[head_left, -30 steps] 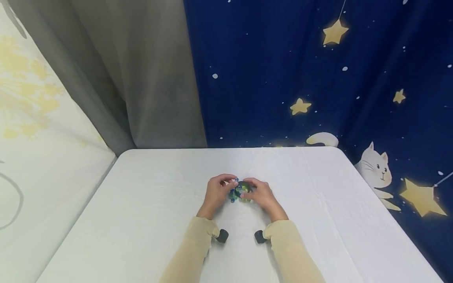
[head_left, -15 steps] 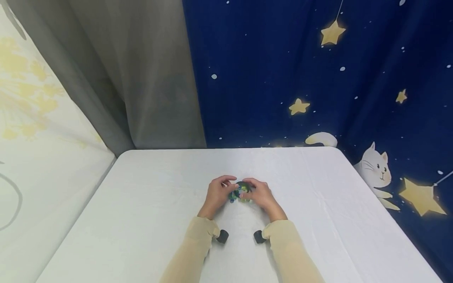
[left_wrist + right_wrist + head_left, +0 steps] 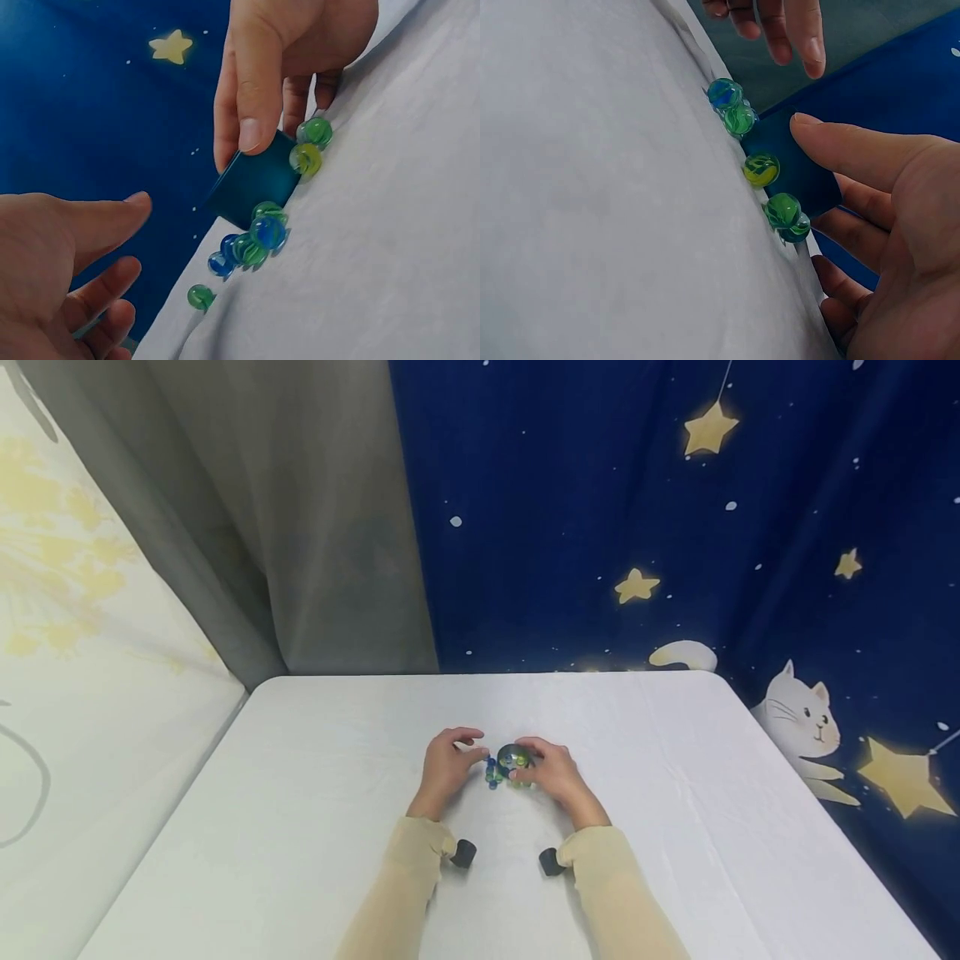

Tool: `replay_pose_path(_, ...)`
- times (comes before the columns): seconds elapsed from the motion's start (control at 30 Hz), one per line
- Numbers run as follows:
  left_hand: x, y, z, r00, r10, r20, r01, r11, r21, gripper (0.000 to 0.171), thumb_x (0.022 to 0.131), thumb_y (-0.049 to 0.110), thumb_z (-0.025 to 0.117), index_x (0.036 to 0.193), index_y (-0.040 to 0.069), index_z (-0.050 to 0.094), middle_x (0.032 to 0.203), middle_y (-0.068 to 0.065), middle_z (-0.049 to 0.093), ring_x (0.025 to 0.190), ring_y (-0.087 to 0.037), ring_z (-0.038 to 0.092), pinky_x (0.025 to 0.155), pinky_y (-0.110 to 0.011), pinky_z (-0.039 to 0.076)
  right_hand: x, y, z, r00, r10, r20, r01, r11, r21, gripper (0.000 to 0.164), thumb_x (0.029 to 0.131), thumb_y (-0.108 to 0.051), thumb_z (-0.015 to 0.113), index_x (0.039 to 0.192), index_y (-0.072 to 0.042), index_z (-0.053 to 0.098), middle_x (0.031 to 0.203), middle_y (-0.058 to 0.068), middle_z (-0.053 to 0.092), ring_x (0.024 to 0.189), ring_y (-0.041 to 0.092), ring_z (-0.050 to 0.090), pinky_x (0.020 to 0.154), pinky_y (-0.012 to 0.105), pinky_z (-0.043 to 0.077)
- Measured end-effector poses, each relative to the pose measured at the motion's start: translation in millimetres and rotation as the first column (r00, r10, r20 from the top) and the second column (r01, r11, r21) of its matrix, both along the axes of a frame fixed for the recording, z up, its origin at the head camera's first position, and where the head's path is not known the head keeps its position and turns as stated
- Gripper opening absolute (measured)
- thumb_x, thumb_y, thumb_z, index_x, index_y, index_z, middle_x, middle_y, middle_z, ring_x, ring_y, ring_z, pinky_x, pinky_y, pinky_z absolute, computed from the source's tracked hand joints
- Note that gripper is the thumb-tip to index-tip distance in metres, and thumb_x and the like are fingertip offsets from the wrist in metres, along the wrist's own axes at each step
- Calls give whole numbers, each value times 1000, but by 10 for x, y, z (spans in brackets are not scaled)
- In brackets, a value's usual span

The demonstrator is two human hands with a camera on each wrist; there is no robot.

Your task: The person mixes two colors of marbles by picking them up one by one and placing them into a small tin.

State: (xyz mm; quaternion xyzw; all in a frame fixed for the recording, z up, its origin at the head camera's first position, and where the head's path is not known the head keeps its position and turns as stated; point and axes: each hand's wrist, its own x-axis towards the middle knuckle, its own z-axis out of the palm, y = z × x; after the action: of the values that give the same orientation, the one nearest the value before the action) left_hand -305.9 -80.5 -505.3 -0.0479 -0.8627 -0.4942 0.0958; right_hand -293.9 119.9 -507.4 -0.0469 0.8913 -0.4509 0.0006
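My right hand (image 3: 557,773) holds a short, dark teal round container (image 3: 259,184) upright on the table, its thumb (image 3: 855,150) on the near side and fingers around the far side. In the head view its top is open, with green and yellow marbles (image 3: 521,761) showing inside the dark rim. My left hand (image 3: 444,770) hovers just left of it, thumb and fingers apart, nothing between them. Close to its thumb tip, loose blue and green marbles (image 3: 250,249) lie in a cluster against the container. A yellow-green marble (image 3: 761,171) and green marbles (image 3: 784,211) lie along its near side.
A white cloth covers the table (image 3: 337,760). Behind it hang a grey curtain (image 3: 337,527) and a navy curtain (image 3: 555,510) with stars. Black wrist devices (image 3: 550,862) stick out from both cream sleeves.
One second ago my left fingers pinched a blue marble by the container's rim. They have since let go, and the hand has moved left. My right hand has stayed on the container.
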Motion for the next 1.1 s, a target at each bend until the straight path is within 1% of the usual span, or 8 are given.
replay_pose_path(0.13, -11, -42, -9, 1000, 4, -14, -5, 999, -38, 28, 76, 13, 82, 103, 15, 75, 99, -6, 66, 83, -22, 57, 76, -38, 46, -4, -7, -5, 1000, 2, 5, -2, 1000, -8, 54, 74, -20, 84, 124, -18, 65, 130, 12, 61, 126, 34, 50, 105, 57, 30)
replay_pose_path(0.27, -7, -54, -28, 1000, -1, -7, 0, 997, -81, 30, 76, 13, 82, 105, 15, 74, 104, -8, 66, 95, -27, 57, 85, -42, 45, 7, -8, -4, 1000, 5, -2, -5, 1000, -15, 54, 74, -20, 84, 124, -17, 65, 129, 13, 61, 126, 34, 50, 104, 57, 30)
replay_pose_path(0.37, -9, -51, -49, 1000, -11, 18, 13, 995, -103, 31, 77, 14, 81, 107, 15, 74, 109, -8, 66, 107, -31, 55, 93, -45, 42, 11, -9, -11, 1000, 10, -19, -10, 1000, -17, 53, 73, -19, 84, 123, -16, 65, 128, 13, 62, 125, 34, 51, 104, 56, 31)
replay_pose_path(0.47, -10, -45, -69, 999, -17, 39, 22, 991, -131, 33, 77, 15, 81, 110, 15, 73, 114, -8, 65, 112, -33, 52, 97, -46, 39, 12, -9, -18, 1000, 11, -29, -12, 1000, -20, 53, 73, -17, 84, 123, -16, 66, 127, 13, 62, 124, 35, 52, 104, 56, 32)
replay_pose_path(0.7, 1, -38, -109, 997, -18, 75, 34, 976, -215, 32, 79, 18, 79, 110, 18, 73, 120, -10, 63, 114, -33, 50, 99, -47, 37, 14, -14, -17, 1000, 6, -16, -7, 1000, -17, 53, 74, -18, 84, 123, -17, 65, 128, 12, 61, 125, 34, 51, 105, 56, 31)
replay_pose_path(0.8, 10, -42, -111, 996, -15, 90, 35, 973, -229, 30, 79, 17, 79, 108, 19, 74, 120, -10, 63, 116, -34, 50, 100, -49, 36, 17, -18, -8, 1000, 3, -13, -4, 1000, -10, 53, 74, -19, 84, 123, -17, 65, 129, 13, 61, 125, 35, 50, 104, 57, 30)
replay_pose_path(0.93, 13, -39, -120, 993, -5, 115, 32, 971, -237, 29, 80, 18, 79, 108, 19, 74, 118, -7, 65, 116, -33, 50, 102, -50, 34, 21, -19, 0, 1000, -1, -13, 1, 1000, -10, 53, 73, -19, 84, 123, -18, 66, 128, 13, 61, 125, 35, 50, 104, 57, 30)
replay_pose_path(1.1, 14, -30, -138, 993, 3, 120, 27, 968, -248, 27, 81, 20, 78, 108, 18, 74, 115, -5, 67, 113, -30, 51, 101, -49, 35, 14, -20, -15, 1000, -3, -7, 3, 1000, -9, 53, 73, -20, 84, 122, -18, 66, 128, 12, 62, 125, 35, 51, 104, 57, 30)
